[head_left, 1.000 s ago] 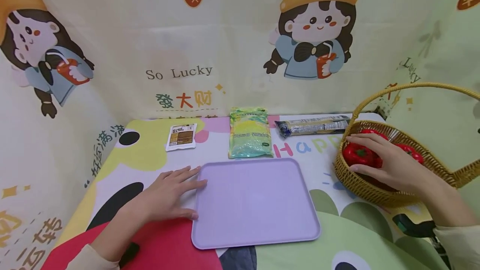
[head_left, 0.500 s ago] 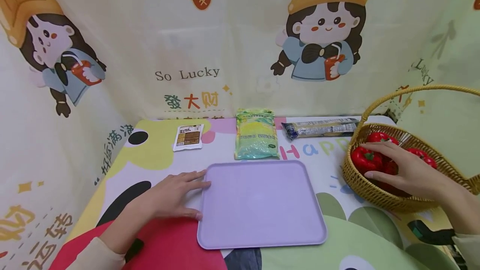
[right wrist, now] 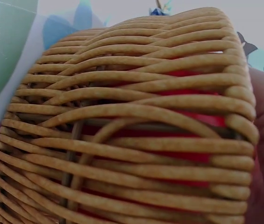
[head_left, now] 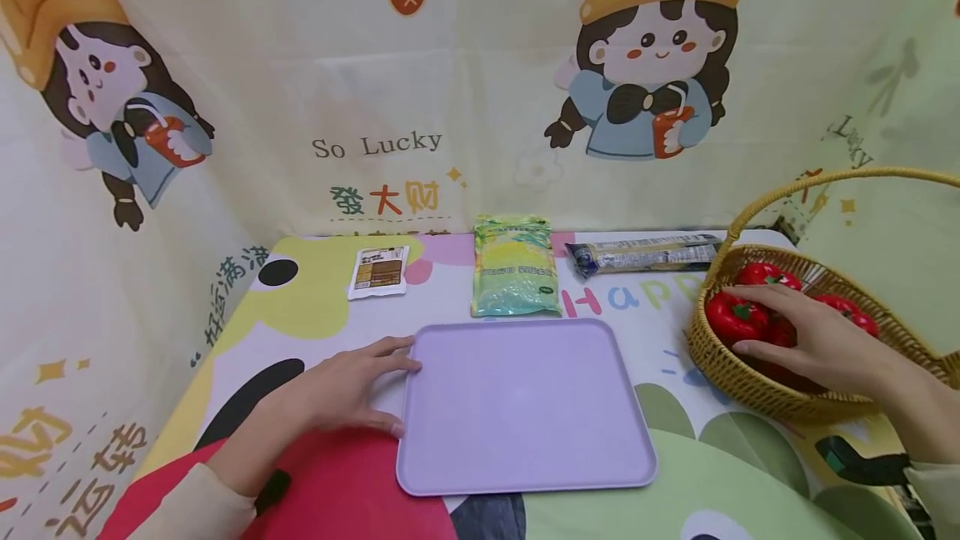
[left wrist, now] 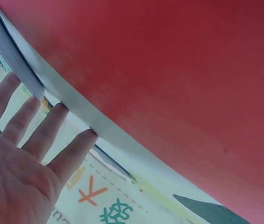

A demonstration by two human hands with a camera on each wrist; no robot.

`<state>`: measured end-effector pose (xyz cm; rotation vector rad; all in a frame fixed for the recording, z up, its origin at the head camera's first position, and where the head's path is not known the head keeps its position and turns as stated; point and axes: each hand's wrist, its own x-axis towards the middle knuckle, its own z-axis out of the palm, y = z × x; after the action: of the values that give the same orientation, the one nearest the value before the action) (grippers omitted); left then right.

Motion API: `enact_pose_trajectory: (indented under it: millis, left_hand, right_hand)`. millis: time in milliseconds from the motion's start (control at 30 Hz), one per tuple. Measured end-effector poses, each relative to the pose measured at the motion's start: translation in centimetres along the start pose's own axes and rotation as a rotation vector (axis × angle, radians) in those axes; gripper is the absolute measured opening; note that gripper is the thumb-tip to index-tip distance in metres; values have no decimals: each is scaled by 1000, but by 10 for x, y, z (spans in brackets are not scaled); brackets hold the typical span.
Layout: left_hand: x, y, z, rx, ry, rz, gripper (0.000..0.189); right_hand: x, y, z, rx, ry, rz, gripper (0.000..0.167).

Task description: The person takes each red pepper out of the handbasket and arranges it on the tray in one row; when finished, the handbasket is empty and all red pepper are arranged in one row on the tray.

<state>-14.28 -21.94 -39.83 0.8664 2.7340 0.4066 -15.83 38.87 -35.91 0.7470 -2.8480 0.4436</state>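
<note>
Glossy red, rounded, green-stemmed bell peppers [head_left: 735,322]: at least three visible, inside one tan, arch-handled woven basket [head_left: 757,397]. Right hand [head_left: 821,348] over them, thumb extended; whether it grips one, cannot tell. Left hand [head_left: 348,390] relaxed, fingers spread, at left rim of one flat lilac rectangular tray [head_left: 525,407]. Behind: one white-and-brown pouch [head_left: 379,272], one green-yellow plastic bag [head_left: 516,267]; long navy-and-silver packaging [head_left: 648,255], count unclear.

Lettering around the two hands
Beyond the left hand [head_left: 341,386], the back cloth [head_left: 495,107] reads "So Lucky" above "發大财"; the side cloth [head_left: 225,232], left of that hand, reads "好运满满". Beyond the right hand [head_left: 817,344], "Lucky" stands on the right-hand cloth [head_left: 892,119]; left of it, the surface [head_left: 637,336] bears "Happ".
</note>
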Motion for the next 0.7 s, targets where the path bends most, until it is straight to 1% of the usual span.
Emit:
enact_pose_trajectory:
  millis: [133, 200, 333, 433, 700]
  left_hand:
    - [3, -1, 2, -1, -7, 20, 88]
    - [4, -2, 3, -4, -9, 23, 86]
    - [5, -3, 5, -5, -17, 8, 79]
    - [6, -3, 5, 0, -24, 2, 78]
    - [10, -5, 2, 11, -21, -1, 78]
  right_hand:
    - [-2, 2, 3, -21, 9, -19, 75]
    - [-2, 2, 4, -30, 13, -26, 76]
    - [-1, 0, 6, -31, 16, -29, 75]
    - [-2, -2, 6, -35, 24, -20, 75]
    - [-1, -7, 1, -31, 97, 3, 78]
